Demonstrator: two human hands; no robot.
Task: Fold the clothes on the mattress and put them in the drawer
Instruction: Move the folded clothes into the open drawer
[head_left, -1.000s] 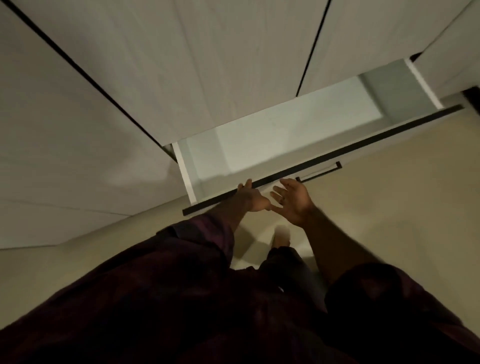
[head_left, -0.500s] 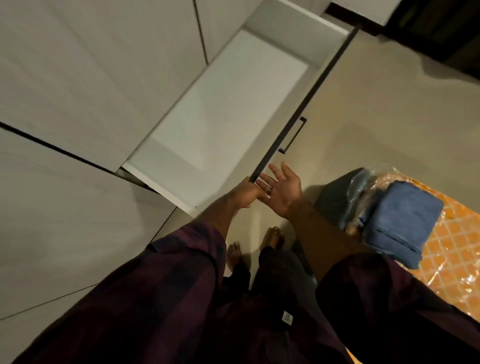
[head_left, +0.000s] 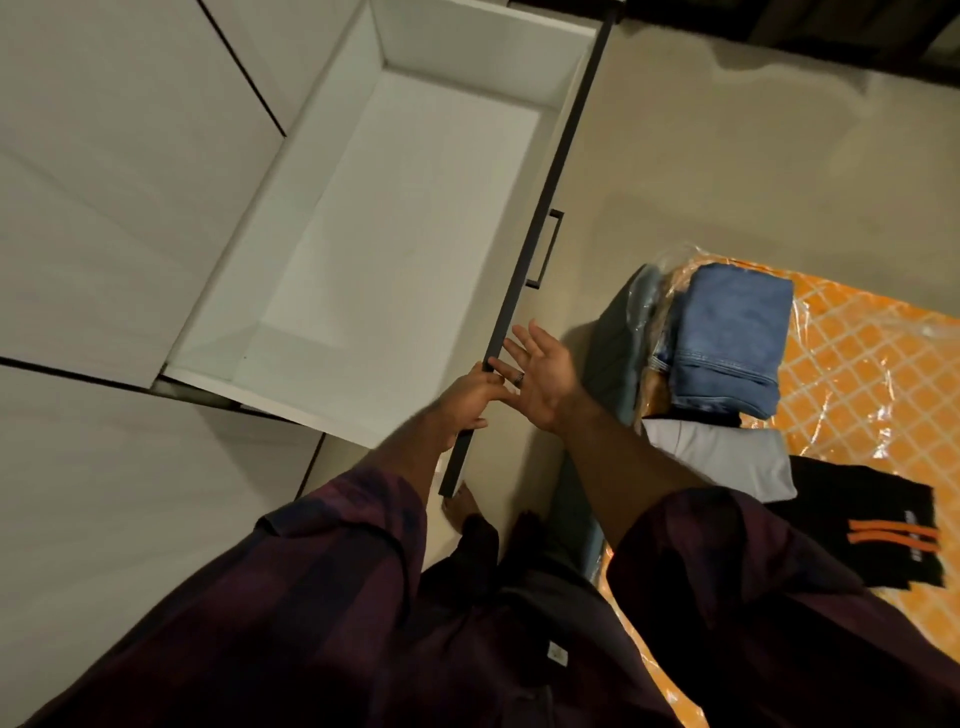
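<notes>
**Open drawer (head_left: 395, 234) beside mattress (head_left: 857, 364)**

Left hand (head_left: 470, 400): fingers curled over the dark top rail of the drawer front, near its nearer corner.
Right hand (head_left: 540, 379): just beside the left, palm up, fingers straight and spread, holding nothing; ring (head_left: 519, 378) on one finger.
Mattress, orange, plastic-wrapped, edge nearest the drawer: black garment (head_left: 852, 499) with orange stripes nearest, grey garment (head_left: 727, 457) next, folded blue jeans (head_left: 732, 332) at the far corner.
Drawer: pulled out, white inside.

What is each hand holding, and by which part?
The left hand grips the drawer by the dark top edge of its front, near the close end. The right hand is open, holding nothing.
</notes>
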